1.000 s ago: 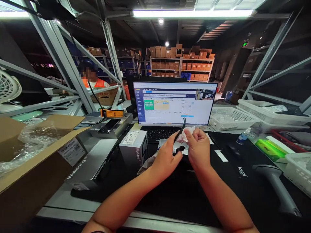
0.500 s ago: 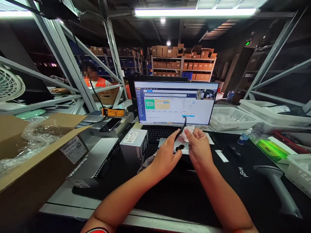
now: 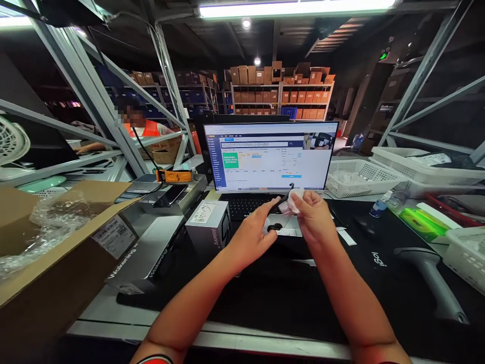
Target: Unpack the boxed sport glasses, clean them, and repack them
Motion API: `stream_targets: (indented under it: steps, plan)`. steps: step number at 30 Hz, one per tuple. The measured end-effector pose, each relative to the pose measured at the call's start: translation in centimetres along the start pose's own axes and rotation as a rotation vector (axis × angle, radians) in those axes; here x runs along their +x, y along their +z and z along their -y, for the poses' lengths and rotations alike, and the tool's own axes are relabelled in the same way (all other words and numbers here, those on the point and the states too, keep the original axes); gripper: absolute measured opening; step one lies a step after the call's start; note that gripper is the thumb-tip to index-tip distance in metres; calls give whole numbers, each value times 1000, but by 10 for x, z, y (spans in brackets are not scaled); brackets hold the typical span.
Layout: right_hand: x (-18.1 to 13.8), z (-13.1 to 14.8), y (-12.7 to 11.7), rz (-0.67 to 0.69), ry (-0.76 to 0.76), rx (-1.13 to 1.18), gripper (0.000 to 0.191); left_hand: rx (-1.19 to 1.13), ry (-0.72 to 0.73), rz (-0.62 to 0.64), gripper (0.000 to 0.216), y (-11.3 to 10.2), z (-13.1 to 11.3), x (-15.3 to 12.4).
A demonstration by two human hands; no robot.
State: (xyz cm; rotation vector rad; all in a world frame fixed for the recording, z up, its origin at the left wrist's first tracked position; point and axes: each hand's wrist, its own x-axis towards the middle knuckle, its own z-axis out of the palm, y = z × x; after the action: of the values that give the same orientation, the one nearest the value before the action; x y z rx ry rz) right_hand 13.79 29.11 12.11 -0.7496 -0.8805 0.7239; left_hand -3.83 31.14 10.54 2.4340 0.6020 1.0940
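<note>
My left hand is closed around a thin black curved piece with a hooked tip; its exact kind I cannot make out. A rounded black part shows beside the left fingers. In my right hand a crumpled white tissue is pinched, pressed against the black piece. Below and behind the hands lies an open white box, partly covered by them. To the left stands a grey box marked Wakening.
A keyboard and monitor are ahead. Left are a longer grey box and an open carton with bubble wrap. Right are a mouse, spray bottle, scanner and white baskets. A co-worker sits beyond the frame.
The tissue in my right hand is bunched more tightly, and the black piece is tilted lower between my hands. The whole view has shifted slightly.
</note>
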Motion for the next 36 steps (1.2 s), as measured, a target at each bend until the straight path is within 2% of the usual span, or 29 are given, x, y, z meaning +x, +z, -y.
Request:
stream_targets:
  steps: [3,5,8,11,14,17,19,22,24,28,32,36]
  plan:
    - [20,14,-27,-37,-71,-63,71,-48,-15,2,71,-11,1,1]
    - [30,27,-54,-59,-116,-199,60,-87,-31,1,71,-17,1,1]
    - [42,43,-102,-146,-145,-675,39,-116,-46,12,72,-22,0,1]
    - [54,41,-142,-111,-33,-1222,35,-102,-34,7,74,-23,-1,1]
    - [65,23,-160,16,123,-1455,22,-89,6,19,76,-23,-1,2]
    - [69,13,-154,22,152,-1527,19,-80,57,41,73,-25,-3,3]
    - [64,19,-138,26,88,-1543,18,-58,94,78,71,-27,-3,4]
    - [40,39,-103,82,-195,-1420,32,-30,143,167,75,-32,-1,4]
    - [17,52,-77,198,-413,-1317,36,-23,162,197,78,-35,2,5]
    - [-18,57,-39,459,-620,-1271,34,-20,196,210,79,-40,4,4]
    - [-20,45,-32,518,-730,-1266,25,-5,177,187,79,-38,1,3]
    - [-7,39,-41,383,-746,-1278,19,21,56,32,88,-33,-1,1]
